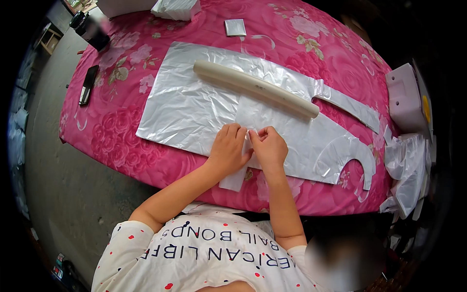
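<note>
A flat stack of silvery-white plastic carrier bags (180,92) with cut-out handles lies across the table. Over it runs a white plastic strip (234,179), whose near end hangs past the stack's near edge. My left hand (227,147) rests on the strip, fingers bent together and thumb apart. Beside it my right hand (270,150) pinches thumb to forefinger at the strip; the pinched edge is mostly hidden. Both hands' fingertips nearly meet. Just beyond them a beige tube (255,88) lies slantwise on the bags.
A pink flowered cloth (121,146) covers the table. At the left are a black phone (88,85) and a dark bottle (90,30). Folded white bags (176,9) and a small silvery packet (235,27) lie at the back. A pale box (407,97) and crumpled plastic (407,165) stand right.
</note>
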Tool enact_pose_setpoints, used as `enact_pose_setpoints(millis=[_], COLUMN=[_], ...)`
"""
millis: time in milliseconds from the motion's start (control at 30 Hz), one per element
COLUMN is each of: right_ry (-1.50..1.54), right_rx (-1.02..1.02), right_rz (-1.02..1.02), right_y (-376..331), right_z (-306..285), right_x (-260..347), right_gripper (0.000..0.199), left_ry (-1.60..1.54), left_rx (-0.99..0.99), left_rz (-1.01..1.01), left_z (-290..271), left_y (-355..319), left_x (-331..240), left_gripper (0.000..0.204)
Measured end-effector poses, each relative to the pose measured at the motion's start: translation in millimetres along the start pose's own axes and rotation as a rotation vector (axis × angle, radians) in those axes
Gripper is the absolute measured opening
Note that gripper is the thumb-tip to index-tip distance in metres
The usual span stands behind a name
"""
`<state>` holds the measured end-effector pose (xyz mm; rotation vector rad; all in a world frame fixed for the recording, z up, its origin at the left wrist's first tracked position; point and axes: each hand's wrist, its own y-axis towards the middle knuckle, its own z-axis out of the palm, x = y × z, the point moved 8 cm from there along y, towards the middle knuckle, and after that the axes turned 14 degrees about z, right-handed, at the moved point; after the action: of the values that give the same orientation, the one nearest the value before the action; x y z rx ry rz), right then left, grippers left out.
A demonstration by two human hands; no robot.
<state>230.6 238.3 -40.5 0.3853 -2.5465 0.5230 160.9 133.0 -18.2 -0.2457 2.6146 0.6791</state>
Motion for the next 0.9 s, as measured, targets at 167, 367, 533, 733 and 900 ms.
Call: enact_pose_setpoints(millis=[167,367,533,733,900], right_ry=[0.061,0.166,0.193,0.198,0.098], right_rx=[-0.023,-0.028,-0.016,-0.115,-0.290], right_rz=[-0.005,0.009,0.006,-0.060,-0.398], right_y=[-1.1,-3.5,-3.7,-12.9,-28.7], right_z=[1.0,-0.2,0.6,-9.1,-6.7], right_x=[2.2,-3.6,-5.9,3.7,16.7], right_gripper=[0.021,0.020,0.020,0.018,0.011], left_ry=[-0.041,-0.296,-0.443,-0.571,-0.638], left_rx=[-0.011,0.092,0.104,0.042,0.037], left_rz=[-0.093,-0.228,-0.333,-0.445,-0.485], left_z=[10.5,8.5,7.1,6.2,7.8], left_y=[5.0,4.4,0.6,-8.3,-10.8], left_x=[13.7,30.9,41.4,48.7,52.7], left_gripper=[0.032,0.023,0.015,0.013,0.013])
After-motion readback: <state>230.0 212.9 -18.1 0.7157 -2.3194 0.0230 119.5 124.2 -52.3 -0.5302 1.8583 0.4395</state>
